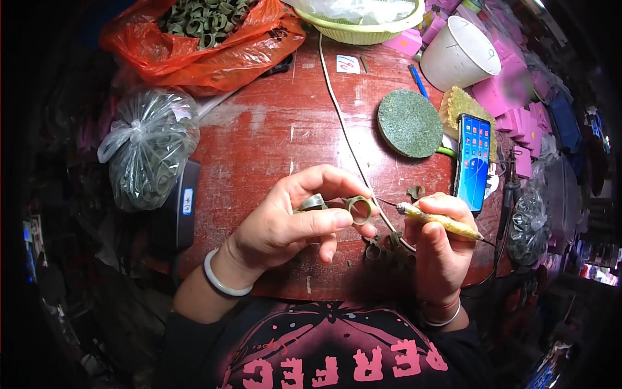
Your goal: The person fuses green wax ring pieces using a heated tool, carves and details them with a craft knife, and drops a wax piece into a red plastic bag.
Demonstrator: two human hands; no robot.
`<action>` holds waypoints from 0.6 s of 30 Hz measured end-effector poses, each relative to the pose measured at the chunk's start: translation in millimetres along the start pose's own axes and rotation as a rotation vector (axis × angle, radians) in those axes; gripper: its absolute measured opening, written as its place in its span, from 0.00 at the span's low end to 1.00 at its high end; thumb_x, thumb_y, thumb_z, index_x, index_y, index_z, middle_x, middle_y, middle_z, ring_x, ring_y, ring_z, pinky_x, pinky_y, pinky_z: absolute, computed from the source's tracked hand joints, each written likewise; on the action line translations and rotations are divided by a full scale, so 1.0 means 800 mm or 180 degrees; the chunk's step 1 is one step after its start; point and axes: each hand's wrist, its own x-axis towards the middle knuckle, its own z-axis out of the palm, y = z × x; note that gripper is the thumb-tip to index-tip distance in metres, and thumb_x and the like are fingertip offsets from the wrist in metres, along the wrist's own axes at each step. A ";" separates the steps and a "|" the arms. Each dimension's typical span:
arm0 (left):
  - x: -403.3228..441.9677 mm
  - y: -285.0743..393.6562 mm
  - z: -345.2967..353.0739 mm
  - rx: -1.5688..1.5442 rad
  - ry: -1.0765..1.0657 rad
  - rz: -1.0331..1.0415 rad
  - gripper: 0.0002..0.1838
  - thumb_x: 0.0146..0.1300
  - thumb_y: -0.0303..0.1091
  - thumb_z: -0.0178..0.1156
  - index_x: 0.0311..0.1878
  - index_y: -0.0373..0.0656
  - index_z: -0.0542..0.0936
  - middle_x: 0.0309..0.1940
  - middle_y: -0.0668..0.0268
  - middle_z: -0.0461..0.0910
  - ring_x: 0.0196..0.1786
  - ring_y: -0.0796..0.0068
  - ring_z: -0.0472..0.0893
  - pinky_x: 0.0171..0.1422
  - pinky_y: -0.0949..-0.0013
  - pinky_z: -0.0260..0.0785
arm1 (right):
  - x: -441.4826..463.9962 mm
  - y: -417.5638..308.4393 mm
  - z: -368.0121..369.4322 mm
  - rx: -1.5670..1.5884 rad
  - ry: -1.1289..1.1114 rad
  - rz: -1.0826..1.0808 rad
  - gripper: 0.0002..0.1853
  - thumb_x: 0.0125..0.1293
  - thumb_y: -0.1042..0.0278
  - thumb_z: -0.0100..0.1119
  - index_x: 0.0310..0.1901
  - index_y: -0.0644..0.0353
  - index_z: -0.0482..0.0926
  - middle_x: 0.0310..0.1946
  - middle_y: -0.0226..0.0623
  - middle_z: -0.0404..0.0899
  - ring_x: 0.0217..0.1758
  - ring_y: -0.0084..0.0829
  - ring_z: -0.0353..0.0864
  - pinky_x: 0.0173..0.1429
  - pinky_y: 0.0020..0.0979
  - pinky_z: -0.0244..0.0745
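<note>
While the left fingers [327,222] pinch a dull-green, hollow ring [349,212], the right fingers [448,206] clasp a yellow-wrapped tool [456,227].

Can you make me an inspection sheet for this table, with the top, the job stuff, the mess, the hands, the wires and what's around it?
Surface: red table, scuffed.
Job's things: green ring and yellow tool, its thin tip close to the ring, touching or not unclear; loose rings lie below.
Clutter: lit phone, yellow sponge, green disc, blue pen, white bucket, red bag.
Hands: left hand holds the ring; right hand grips the tool.
Cables: white cable crosses the table.
Surroundings: pink boxes crowd the right side; the edges are too dark to tell.
</note>
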 end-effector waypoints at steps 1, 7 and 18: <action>0.000 0.001 0.000 -0.0087 0.0064 -0.0061 0.16 0.62 0.23 0.54 0.54 0.32 0.70 0.47 0.51 0.77 0.44 0.68 0.81 0.24 0.83 0.73 | 0.001 0.003 -0.003 -0.0054 -0.0038 -0.0058 0.12 0.60 0.74 0.64 0.44 0.70 0.79 0.35 0.40 0.78 0.36 0.26 0.77 0.40 0.23 0.71; 0.001 0.000 -0.009 -0.0519 -0.0008 -0.0129 0.18 0.63 0.25 0.51 0.56 0.31 0.68 0.46 0.53 0.74 0.43 0.72 0.75 0.23 0.86 0.67 | 0.001 0.005 -0.004 -0.0077 -0.0109 -0.0025 0.12 0.60 0.75 0.64 0.44 0.70 0.79 0.35 0.40 0.78 0.36 0.26 0.76 0.42 0.25 0.70; 0.002 0.000 -0.010 -0.0726 -0.0038 -0.0151 0.19 0.69 0.31 0.51 0.59 0.31 0.65 0.46 0.53 0.72 0.40 0.76 0.73 0.23 0.87 0.64 | 0.004 0.009 -0.008 -0.0396 -0.0394 -0.0042 0.15 0.61 0.67 0.65 0.45 0.67 0.75 0.38 0.40 0.72 0.35 0.27 0.72 0.37 0.24 0.68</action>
